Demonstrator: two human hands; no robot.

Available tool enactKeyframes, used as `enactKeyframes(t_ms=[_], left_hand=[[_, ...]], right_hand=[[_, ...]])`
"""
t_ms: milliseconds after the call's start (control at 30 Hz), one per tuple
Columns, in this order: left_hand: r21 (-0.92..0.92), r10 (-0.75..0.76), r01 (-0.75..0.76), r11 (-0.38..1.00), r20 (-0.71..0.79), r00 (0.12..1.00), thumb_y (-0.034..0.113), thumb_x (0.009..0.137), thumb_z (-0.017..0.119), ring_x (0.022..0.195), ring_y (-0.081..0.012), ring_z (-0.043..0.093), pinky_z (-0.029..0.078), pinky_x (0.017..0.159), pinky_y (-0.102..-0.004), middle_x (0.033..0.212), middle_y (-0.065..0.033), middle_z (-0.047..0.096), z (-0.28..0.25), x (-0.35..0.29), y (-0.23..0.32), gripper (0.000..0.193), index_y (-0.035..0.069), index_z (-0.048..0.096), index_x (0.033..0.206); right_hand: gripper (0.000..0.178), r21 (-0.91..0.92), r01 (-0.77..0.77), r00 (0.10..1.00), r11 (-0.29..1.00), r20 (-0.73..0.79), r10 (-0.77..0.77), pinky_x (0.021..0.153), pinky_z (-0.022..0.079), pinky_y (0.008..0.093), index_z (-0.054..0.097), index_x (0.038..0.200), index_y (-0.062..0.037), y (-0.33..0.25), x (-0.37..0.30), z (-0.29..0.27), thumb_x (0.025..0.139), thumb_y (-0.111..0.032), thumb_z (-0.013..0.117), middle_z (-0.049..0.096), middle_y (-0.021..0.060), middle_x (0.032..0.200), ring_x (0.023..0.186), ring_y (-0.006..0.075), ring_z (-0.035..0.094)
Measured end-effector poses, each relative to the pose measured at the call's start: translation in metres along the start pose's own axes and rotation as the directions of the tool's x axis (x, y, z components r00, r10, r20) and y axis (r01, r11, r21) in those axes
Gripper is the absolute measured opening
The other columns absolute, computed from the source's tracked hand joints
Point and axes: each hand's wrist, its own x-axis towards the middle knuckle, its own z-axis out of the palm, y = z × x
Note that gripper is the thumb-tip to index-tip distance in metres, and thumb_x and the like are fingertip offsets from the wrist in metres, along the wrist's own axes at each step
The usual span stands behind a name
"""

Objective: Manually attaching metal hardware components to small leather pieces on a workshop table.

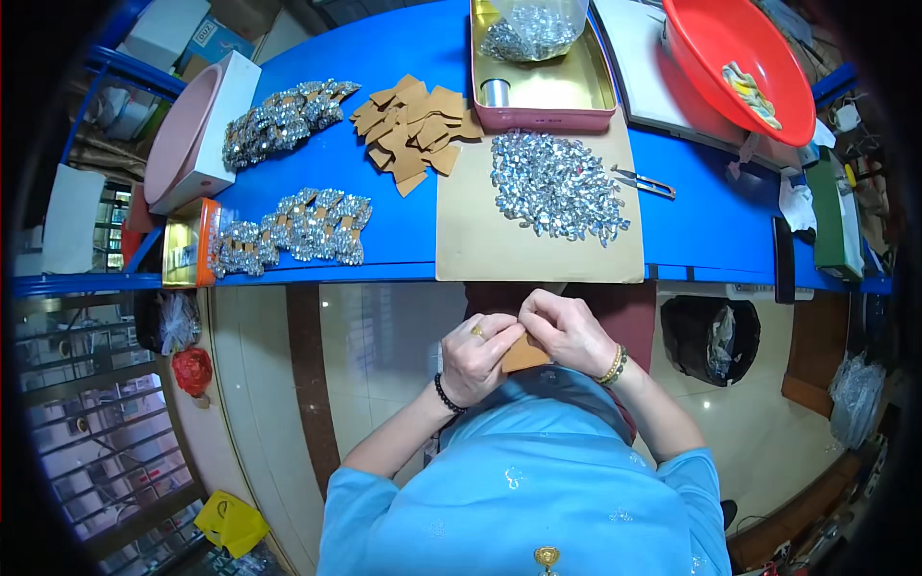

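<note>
Close in front of my body, below the table's front edge, both hands meet at a small brown card (pixel 524 355). My left hand (pixel 471 363) is closed, its thumb and fingers pinching the card's upper left side. Fingertips of my right hand (pixel 569 332) press together at the card's top, touching the left ones. Anything small between the fingertips is hidden. Ahead lies a heap of shiny silver faceted beads (pixel 557 187) on a tan board (pixel 471 245). To its left is a loose pile of similar brown cards (pixel 413 125).
Two groups of bead-covered cards lie at left, one far (pixel 288 120), one near (pixel 312 228). A pink tin (pixel 547 119) holds a bag of beads and a thread spool (pixel 496 93). Small snips (pixel 648 182) lie right of the beads. A red basin (pixel 740 58) stands far right.
</note>
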Motion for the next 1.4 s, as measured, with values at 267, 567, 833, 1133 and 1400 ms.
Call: enactKeyframes(t_ms=[267, 567, 833, 1133, 1400], left_hand=[[0.258, 0.173, -0.155, 0.954, -0.046, 0.984, 0.018, 0.071, 0.068, 0.085, -0.0259, 0.060, 0.041, 0.086, -0.0435, 0.095, -0.0093, 0.063, -0.018, 0.005, 0.002, 0.028, 0.008, 0.059, 0.096], [0.299, 0.265, -0.221, 0.928, -0.116, 0.957, 0.013, 0.083, 0.054, 0.086, -0.0259, 0.062, 0.031, 0.097, -0.0545, 0.093, -0.0105, 0.063, -0.062, 0.005, -0.005, 0.016, 0.007, 0.052, 0.097], [0.225, 0.288, -0.248, 0.942, -0.166, 0.943, 0.002, 0.082, 0.052, 0.079, -0.0251, 0.063, 0.046, 0.080, -0.0387, 0.089, -0.0110, 0.063, -0.073, -0.005, 0.007, 0.014, 0.004, 0.052, 0.096], [0.063, 0.097, -0.086, 0.994, -0.196, 0.976, -0.003, 0.083, 0.054, 0.069, -0.0148, 0.058, 0.045, 0.062, -0.0223, 0.084, -0.0097, 0.061, -0.072, -0.019, 0.012, 0.011, 0.000, 0.055, 0.094], [-0.374, -0.428, 0.450, 0.811, 0.145, 0.892, 0.002, 0.081, 0.061, 0.070, -0.0066, 0.054, 0.042, 0.060, -0.0214, 0.081, -0.0016, 0.059, -0.036, -0.049, -0.019, 0.005, -0.002, 0.061, 0.078]], right_hand=[[0.014, 0.626, 0.328, 0.926, 0.707, -0.360, -0.111, 0.058, 0.048, 0.0265, 0.052, 0.091, -0.0052, -0.040, -0.031, -0.028, 0.095, -0.017, 0.045, 0.058, 0.0036, 0.083, 0.060, 0.0082, 0.055], [0.011, 0.753, 0.633, 0.732, -0.182, -0.658, -0.175, 0.109, 0.026, 0.0426, 0.049, 0.090, 0.0004, 0.015, -0.164, -0.151, 0.095, -0.007, 0.041, 0.028, -0.0010, 0.057, 0.045, 0.0074, 0.033], [0.009, 0.456, 0.887, 0.460, -0.072, -0.887, 0.046, 0.110, 0.024, 0.0459, 0.049, 0.089, 0.0038, 0.111, -0.300, -0.208, 0.092, -0.004, 0.046, 0.022, -0.0018, 0.059, 0.049, 0.0079, 0.028], [0.011, 0.305, 0.947, 0.248, 0.104, -0.895, 0.371, 0.109, 0.024, 0.0505, 0.047, 0.083, -0.0005, 0.144, -0.333, -0.193, 0.091, -0.006, 0.049, 0.026, -0.0017, 0.061, 0.052, 0.0087, 0.027], [0.017, 0.319, 0.724, 0.047, 0.611, -0.907, 0.419, 0.081, 0.045, 0.0353, 0.050, 0.076, -0.0058, 0.318, -0.384, -0.234, 0.090, -0.016, 0.051, 0.038, -0.0020, 0.060, 0.052, 0.0103, 0.034]])
